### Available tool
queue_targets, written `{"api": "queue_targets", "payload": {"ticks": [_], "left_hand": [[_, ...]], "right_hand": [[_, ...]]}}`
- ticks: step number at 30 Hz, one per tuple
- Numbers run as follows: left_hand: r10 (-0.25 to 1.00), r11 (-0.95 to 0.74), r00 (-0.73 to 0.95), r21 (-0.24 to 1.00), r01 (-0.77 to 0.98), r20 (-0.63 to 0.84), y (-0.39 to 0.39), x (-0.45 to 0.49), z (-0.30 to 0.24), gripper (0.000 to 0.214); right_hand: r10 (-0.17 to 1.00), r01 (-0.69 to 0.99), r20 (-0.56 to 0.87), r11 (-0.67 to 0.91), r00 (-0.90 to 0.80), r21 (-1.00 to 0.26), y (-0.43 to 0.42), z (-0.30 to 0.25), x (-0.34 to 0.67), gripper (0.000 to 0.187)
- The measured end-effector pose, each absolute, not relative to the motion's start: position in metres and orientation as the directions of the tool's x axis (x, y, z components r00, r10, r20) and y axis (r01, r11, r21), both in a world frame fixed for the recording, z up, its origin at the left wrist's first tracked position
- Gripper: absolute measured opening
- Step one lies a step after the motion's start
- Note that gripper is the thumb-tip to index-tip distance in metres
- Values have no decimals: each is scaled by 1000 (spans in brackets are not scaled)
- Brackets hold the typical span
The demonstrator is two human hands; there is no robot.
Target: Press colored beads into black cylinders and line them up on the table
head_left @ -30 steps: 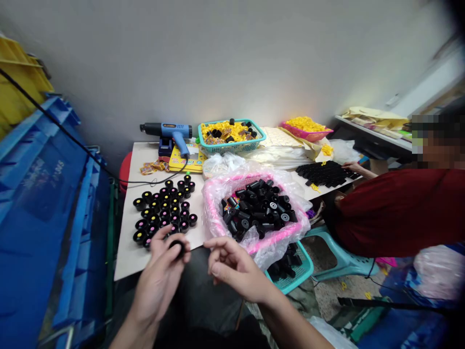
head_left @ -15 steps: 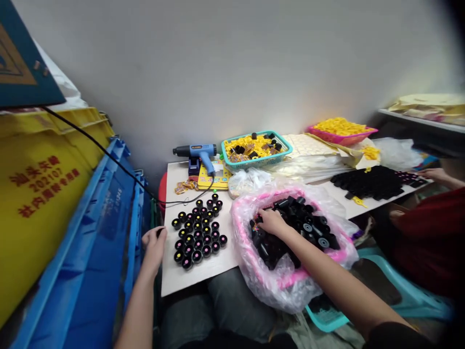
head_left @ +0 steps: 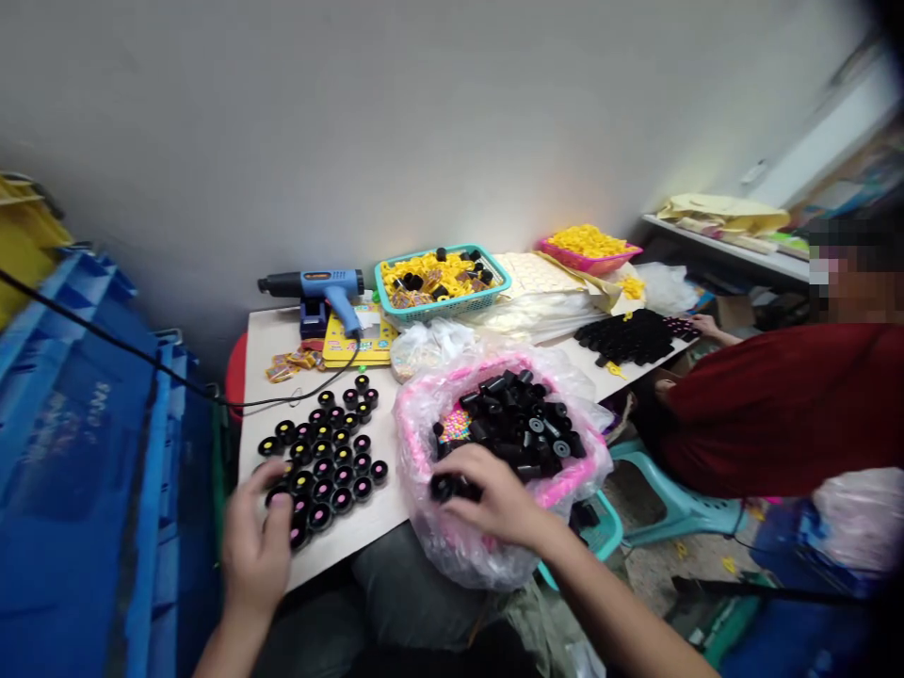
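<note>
**Hands at basket and rows**

The right hand (head_left: 498, 499) pinches a small black plastic cap (head_left: 443, 487) at the bag-lined pink basket's (head_left: 416, 414) near rim. The left hand (head_left: 258, 546) rests on upright black caps (head_left: 331, 452) rowed on the white table (head_left: 268, 339), perhaps steadying them; its grip is unclear.

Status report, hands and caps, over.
Left hand open on table caps. Right hand in pink basket, gripping black cap. Plastic bag bunched around it.

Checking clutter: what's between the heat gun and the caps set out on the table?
Head view: a black cord crosses the bare tabletop between heat gun and caps; small orange wrappers lie near the gun.
</note>
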State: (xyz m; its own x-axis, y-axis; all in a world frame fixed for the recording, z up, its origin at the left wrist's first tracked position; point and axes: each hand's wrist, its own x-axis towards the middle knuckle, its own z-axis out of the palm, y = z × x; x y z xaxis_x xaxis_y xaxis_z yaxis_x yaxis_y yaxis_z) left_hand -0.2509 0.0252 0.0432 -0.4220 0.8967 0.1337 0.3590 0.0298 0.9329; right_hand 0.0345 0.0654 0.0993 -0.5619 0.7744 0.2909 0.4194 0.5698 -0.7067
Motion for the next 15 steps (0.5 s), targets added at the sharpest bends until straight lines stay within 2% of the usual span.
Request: {"api": "queue_targets", "payload": {"ticks": [2, 3, 5, 7, 9, 11, 12, 13, 15], "left_hand": [[997, 19, -78, 992, 121, -9, 14, -208, 56, 46], [997, 73, -4, 994, 78, -73, 10, -189, 59, 48], [984, 171, 39, 984, 52, -173, 5, -164, 60, 49], [978, 207, 20, 974, 88, -210, 3, -157, 53, 43], [990, 137, 8, 974, 180, -141, 3, -159, 43, 33], [999, -47, 22, 948, 314, 42, 3, -159, 35, 26], [986, -166, 61, 911, 377, 154, 5, -156, 34, 24], [958, -285, 130, 858, 427, 254, 9, -150, 34, 24], [877, -479, 308, 724, 496, 370, 23, -136, 41, 24]], "right_hand": [[659, 317, 360, 679, -660, -662, 52, 95, 16, 35], [618, 291, 380, 715, -688, -636, 51, 94, 12, 41], [567, 287, 383, 762, -730, -580, 59, 95, 21, 51], [608, 383, 358, 757, -708, -529, 81, 105, 52, 56], [763, 606, 352, 645, -542, -465, 110, 118, 95, 43], [893, 821, 354, 413, -279, -394, 138, 128, 129, 28], [908, 859, 340, 365, -244, -359, 148, 130, 136, 25], [909, 868, 308, 377, -280, -323, 156, 129, 136, 25], [851, 811, 157, 525, -501, -256, 166, 120, 116, 26]]}}
